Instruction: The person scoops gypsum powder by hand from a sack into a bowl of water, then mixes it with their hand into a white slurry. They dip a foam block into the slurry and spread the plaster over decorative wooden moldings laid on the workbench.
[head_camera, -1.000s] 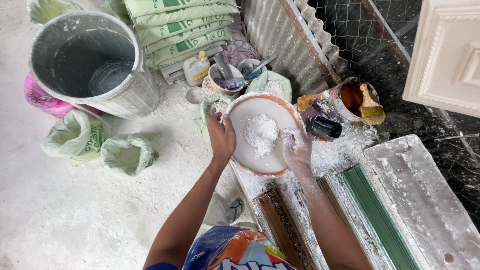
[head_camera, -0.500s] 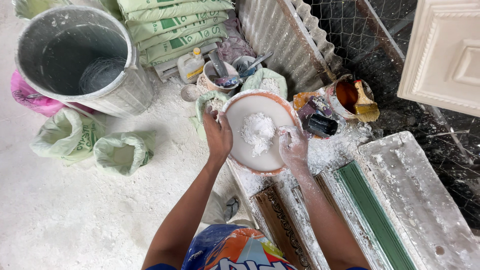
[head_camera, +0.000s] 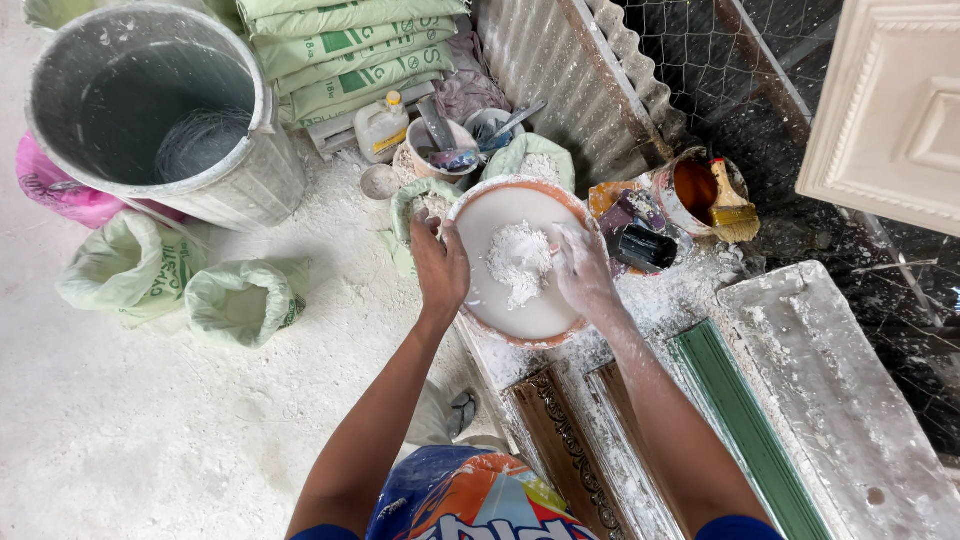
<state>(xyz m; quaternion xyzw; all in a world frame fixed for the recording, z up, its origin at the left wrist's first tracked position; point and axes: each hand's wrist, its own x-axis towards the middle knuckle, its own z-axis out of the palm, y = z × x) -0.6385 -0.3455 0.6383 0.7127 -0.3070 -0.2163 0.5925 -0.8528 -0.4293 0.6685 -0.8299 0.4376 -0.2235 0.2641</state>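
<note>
My left hand (head_camera: 438, 263) grips the left rim of a round orange-rimmed bowl (head_camera: 500, 325) full of white liquid. A heap of white powder (head_camera: 518, 262) sits in the middle of it. My right hand (head_camera: 583, 270), coated in white, rests on the bowl's right side with its fingers at the powder's edge. The bowl sits at the end of a powder-covered bench (head_camera: 690, 300).
A big grey bin (head_camera: 150, 110) with water stands at the upper left, with green sacks (head_camera: 235, 300) and stacked bags (head_camera: 350, 50) nearby. A tin with a brush (head_camera: 715, 195), a small bottle (head_camera: 383, 125), and long moulds (head_camera: 740, 430) lie around the bench.
Both hands stay on the bowl. The view has shifted slightly, and my right hand has slid a little along the bowl's right side near the powder.
</note>
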